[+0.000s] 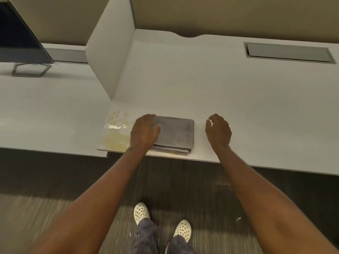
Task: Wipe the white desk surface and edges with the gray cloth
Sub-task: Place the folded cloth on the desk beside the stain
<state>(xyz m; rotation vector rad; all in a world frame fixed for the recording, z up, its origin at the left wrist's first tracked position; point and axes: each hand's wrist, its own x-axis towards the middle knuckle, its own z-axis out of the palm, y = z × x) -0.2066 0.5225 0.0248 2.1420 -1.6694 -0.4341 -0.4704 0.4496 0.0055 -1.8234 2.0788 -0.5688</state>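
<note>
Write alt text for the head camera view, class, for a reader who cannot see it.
A person's left hand rests on a folded gray cloth near the front edge of a white desk, beside a yellowish stain. The right hand hovers loosely curled, right of the cloth and apart from it.

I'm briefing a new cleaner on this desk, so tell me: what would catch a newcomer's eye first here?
First, the yellowish stain at the desk's front left corner, beside the white divider panel. Right of it lies the folded gray cloth, with the left hand resting on its left part. The right hand hovers loosely curled, holding nothing.
</note>
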